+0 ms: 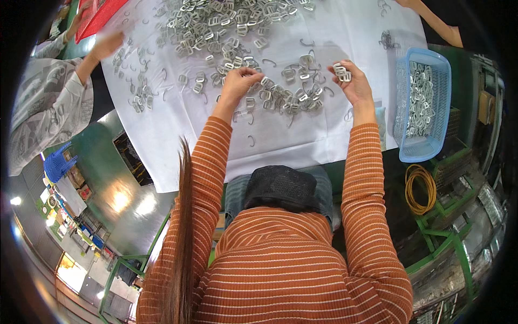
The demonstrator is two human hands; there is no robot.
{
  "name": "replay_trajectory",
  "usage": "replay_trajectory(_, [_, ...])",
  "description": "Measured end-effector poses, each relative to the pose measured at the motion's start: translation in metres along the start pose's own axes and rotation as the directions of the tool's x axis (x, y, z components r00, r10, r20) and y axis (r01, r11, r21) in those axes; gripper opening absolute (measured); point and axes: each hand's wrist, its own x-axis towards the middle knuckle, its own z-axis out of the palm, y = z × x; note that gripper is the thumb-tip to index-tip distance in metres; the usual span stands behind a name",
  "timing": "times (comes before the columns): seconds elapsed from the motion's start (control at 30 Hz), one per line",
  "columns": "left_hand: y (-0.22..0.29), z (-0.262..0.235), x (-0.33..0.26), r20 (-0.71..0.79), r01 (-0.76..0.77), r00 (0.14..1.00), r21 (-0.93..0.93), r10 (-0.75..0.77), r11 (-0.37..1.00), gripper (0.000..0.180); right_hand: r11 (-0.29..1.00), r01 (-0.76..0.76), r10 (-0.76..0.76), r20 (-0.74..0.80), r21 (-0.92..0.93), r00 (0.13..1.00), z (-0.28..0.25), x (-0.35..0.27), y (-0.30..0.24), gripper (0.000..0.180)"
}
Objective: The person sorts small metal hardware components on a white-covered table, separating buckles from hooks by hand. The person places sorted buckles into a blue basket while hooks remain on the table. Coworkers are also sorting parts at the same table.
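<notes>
Striped sleeves reach over the white-covered worktop (162, 146). Left hand (238, 80) pinches into the heap of metal clips (280, 94), touching it; right hand (350, 81), just right of the heap, grips a small stack of clips (342, 72).

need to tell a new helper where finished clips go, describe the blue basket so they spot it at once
Start at the white sheet covering the table and go to its right edge, past the person's right hand. The blue basket sits there: a light blue mesh-walled plastic tray with metal clips stacked inside, unlike the red basket far left.
</notes>
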Motion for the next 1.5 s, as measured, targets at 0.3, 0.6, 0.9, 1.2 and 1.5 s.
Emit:
replay_trajectory(0.3, [-0.005,0.033,-0.004,0.031,-0.061,0.998,0.676,0.054,0.734,0.033,0.291,0.197,-0.454,0.047,-0.936,0.89,0.052,0.04,0.032,0.028])
replay_trajectory(0.6, [0.006,-0.012,-0.008,-0.096,0.063,0.994,0.235,-0.042,0.97,0.024,0.524,0.095,-0.313,-0.087,-0.846,0.946,0.024,0.018,0.013,0.025])
replay_trajectory(0.9, [0.03,-0.043,-0.014,0.278,0.132,0.955,-0.704,0.1,0.698,0.012,0.656,0.06,-0.234,-0.127,-0.752,0.964,-0.004,-0.012,0.026,0.019])
replay_trajectory(1.2, [0.034,0.017,0.063,-0.327,-0.028,0.883,0.682,0.338,0.731,0.035,0.749,0.007,-0.238,-0.26,-0.662,0.936,0.007,-0.03,0.032,0.016])
replay_trajectory(1.5, [0.031,-0.01,0.037,0.358,0.113,0.922,-0.612,0.147,0.783,0.015,0.932,-0.107,-0.023,-0.352,-0.345,0.936,-0.006,-0.043,0.027,0.016])
